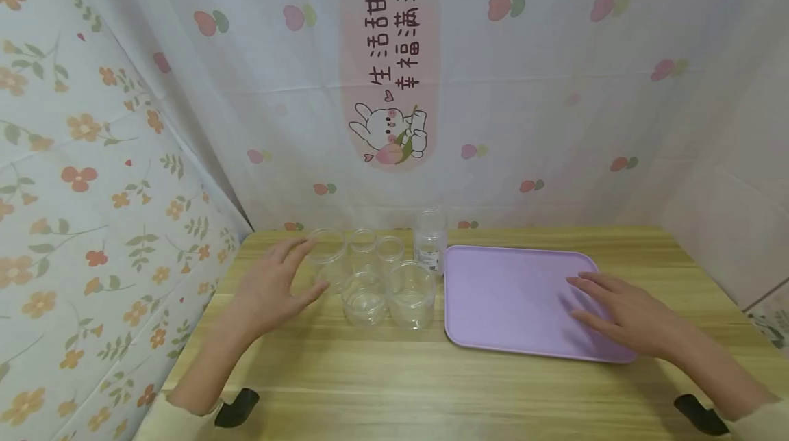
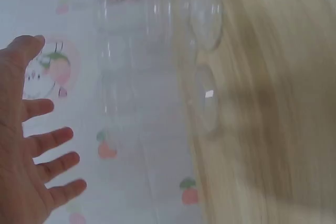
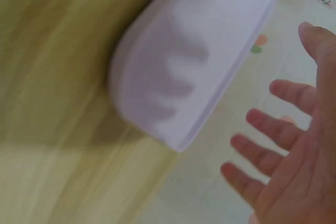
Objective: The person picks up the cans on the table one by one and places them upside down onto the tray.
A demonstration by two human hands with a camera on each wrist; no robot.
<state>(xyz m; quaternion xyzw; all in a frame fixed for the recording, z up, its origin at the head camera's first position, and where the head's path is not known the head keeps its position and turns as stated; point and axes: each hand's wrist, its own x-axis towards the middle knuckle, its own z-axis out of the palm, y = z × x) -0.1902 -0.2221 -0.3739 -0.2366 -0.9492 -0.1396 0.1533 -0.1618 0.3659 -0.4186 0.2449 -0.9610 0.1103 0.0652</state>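
My left hand [image 1: 265, 294], fingers spread, is beside the leftmost clear jar [image 1: 328, 266], its fingertips overlapping that jar's rim in the head view. A group of several clear plastic jars stands upright in the middle of the table. At the front of it are a short round jar [image 1: 365, 307] and a wider jar [image 1: 411, 307]; farther back, a taller jar [image 1: 429, 256] bears a small label. To their right lies a flat purple tray [image 1: 493, 304]. Over the tray's right side hovers my right hand [image 1: 635, 318], fingers extended, casting a finger shadow on it in the right wrist view.
Everything stands on a wood-grain table [image 1: 394, 386]. Behind it hangs a white curtain [image 1: 530, 105] with fruit prints and a rabbit drawing. A flower-patterned cloth [image 1: 92, 187] borders the left side, and another pale curtain [image 1: 733, 222] the right.
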